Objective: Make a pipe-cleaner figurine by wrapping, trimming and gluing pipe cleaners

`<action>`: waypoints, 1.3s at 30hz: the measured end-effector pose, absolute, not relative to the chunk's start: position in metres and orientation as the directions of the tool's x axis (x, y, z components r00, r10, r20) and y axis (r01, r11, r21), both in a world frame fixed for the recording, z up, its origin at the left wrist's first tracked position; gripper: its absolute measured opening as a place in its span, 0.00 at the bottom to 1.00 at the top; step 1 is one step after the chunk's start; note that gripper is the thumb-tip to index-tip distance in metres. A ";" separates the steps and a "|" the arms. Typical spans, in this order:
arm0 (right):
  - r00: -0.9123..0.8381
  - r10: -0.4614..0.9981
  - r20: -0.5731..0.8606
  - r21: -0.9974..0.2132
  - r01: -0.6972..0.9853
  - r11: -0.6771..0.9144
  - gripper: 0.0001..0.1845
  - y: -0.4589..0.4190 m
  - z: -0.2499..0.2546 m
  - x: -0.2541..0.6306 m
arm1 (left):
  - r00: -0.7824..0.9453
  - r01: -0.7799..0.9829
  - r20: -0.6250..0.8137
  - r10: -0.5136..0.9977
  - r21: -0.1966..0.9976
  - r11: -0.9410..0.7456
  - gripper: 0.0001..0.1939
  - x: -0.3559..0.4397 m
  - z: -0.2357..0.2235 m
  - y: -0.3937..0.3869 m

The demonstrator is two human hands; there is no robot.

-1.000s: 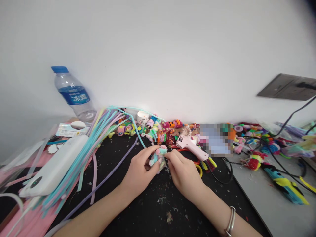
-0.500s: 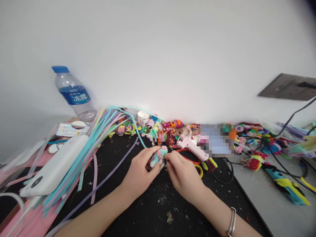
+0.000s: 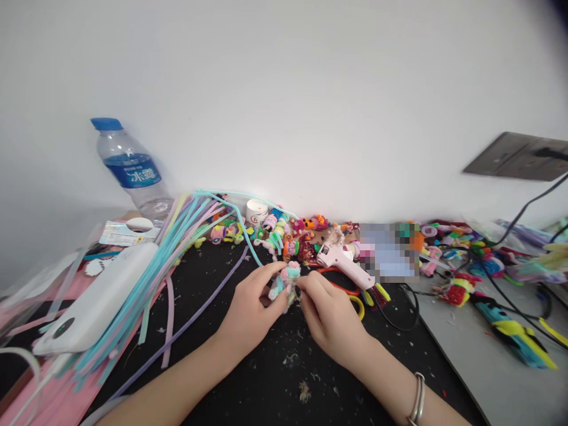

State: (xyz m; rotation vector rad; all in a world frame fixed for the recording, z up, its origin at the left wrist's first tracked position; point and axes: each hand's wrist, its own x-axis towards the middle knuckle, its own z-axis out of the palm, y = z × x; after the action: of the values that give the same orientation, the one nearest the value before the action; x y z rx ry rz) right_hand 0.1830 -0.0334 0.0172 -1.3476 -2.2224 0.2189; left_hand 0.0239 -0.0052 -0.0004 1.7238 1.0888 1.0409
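A small pipe-cleaner doll (image 3: 291,273) in pastel blue, pink and white sits between my two hands above the black mat. My left hand (image 3: 252,303) is closed around its left side, with the thumb across its lower front. At the doll's right edge, my right hand (image 3: 331,307) is closed in a pinch, its fingertips against the fuzzy surface. Fingers cover part of the doll, so its full shape is hidden. Just beyond my right hand lie a pink glue gun (image 3: 346,265) and scissors with red and yellow handles (image 3: 357,307).
Loose pipe cleaners (image 3: 133,296) fan out at the left beside a white power bank (image 3: 97,302). A water bottle (image 3: 133,168) leans on the wall. Finished dolls and a paper cup (image 3: 257,213) line the back. Black cables (image 3: 417,310) run at the right, below a wall socket (image 3: 517,155).
The doll has tilted slightly in my fingers, and more of its lower part shows. Both hands stay in nearly the same place.
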 end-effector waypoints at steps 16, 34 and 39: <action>-0.001 0.970 0.242 -0.886 0.407 0.222 0.09 -0.028 0.013 0.185 | 0.279 0.055 0.116 0.953 0.989 -0.137 0.18 0.021 -0.001 0.003; -0.080 0.972 0.220 -0.901 0.364 0.234 0.09 -0.032 0.015 0.181 | 0.296 0.127 0.114 0.948 0.979 -0.157 0.16 0.023 -0.001 -0.002; -0.126 0.961 0.247 -0.810 0.517 0.276 0.08 -0.035 0.015 0.179 | 0.313 0.067 0.048 0.949 0.995 -0.073 0.15 0.024 -0.005 -0.003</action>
State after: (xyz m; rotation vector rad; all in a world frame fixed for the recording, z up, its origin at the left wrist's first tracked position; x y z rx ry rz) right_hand 0.1789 -0.0347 0.0149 -1.3487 -1.7641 0.7156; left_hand 0.0244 -0.0035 -0.0047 1.4435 0.9963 0.9770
